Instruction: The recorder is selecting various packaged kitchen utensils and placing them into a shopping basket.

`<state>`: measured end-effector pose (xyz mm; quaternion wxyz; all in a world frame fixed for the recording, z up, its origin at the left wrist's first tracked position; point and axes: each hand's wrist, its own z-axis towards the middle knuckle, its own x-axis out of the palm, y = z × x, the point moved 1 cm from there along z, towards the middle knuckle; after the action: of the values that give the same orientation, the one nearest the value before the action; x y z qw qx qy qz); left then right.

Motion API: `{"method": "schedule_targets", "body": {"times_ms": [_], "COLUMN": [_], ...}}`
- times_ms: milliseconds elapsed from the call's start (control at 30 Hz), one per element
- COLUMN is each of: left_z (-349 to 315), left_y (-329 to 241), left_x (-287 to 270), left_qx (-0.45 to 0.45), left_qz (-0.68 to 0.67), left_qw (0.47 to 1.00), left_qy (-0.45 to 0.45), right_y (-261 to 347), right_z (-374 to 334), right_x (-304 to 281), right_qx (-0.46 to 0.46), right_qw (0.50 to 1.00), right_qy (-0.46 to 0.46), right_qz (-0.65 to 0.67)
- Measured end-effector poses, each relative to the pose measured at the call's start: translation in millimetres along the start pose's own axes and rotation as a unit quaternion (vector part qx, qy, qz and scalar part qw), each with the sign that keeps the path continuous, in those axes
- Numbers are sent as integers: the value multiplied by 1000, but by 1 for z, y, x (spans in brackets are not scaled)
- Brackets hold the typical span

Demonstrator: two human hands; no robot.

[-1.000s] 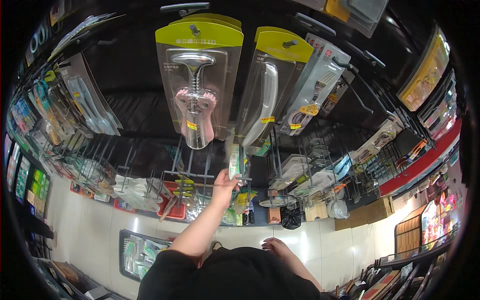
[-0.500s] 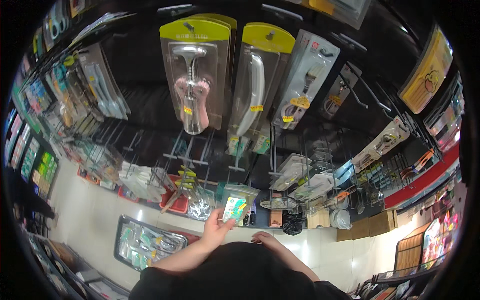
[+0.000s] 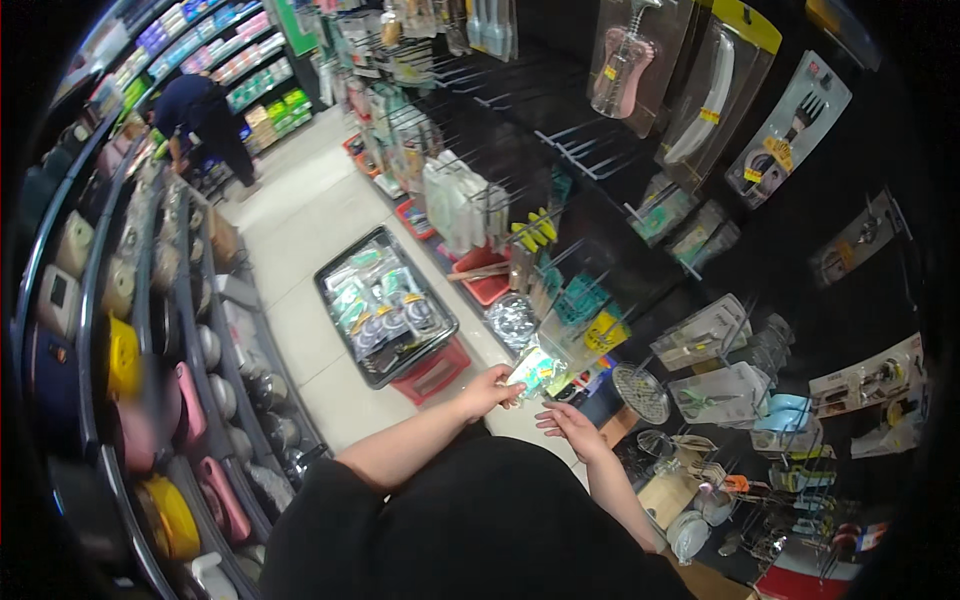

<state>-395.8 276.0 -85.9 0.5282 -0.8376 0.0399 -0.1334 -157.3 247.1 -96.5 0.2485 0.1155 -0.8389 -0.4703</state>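
A small clear plastic packet with a green, white and yellow card [image 3: 537, 372] is pinched in my left hand [image 3: 486, 392], held out in front of my body. Close to the packet's right side is my right hand [image 3: 574, 430], fingers apart and nothing in them. What lies inside the packet is too small to make out. To the left, a black tray [image 3: 352, 352] holds several packaged goods with clear and green wrappings.
Under the tray stands a red stool [image 3: 432, 372] on the pale tiled floor [image 3: 285, 290]. A dark display wall on the right carries metal hooks [image 3: 585, 155] and hanging blister packs [image 3: 708, 100]. Pots and pans fill the left shelves [image 3: 190, 345]. Another person [image 3: 205, 125] bends down at the far left.
My view has swung left, bringing the aisle, the tray and another person into fuller sight. The packet stays in my left hand. My right hand has come nearer it with fingers spread.
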Motion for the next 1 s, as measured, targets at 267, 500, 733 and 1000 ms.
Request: {"method": "schedule_targets", "body": {"times_ms": [267,500,733,1000], "left_z": [-97,-158,-215,-290], "left_y": [48,83,127,130], "left_x": [-7,-54,-155,-301], "left_qx": [-1,-43,-51,-11], "left_qz": [-17,-83,-61,-114], "left_qw": [995,986,984,975], "left_qy": [-99,-140,-157,-190], "right_y": [-29,-53,-87,-119], "right_z": [25,44,86,132], "right_x": [76,150,252,413], "right_qx": [46,75,124,86], "right_qw": [987,986,980,986], "right_qy": [153,143,145,119], "right_qz": [-2,-31,-64,-79]}}
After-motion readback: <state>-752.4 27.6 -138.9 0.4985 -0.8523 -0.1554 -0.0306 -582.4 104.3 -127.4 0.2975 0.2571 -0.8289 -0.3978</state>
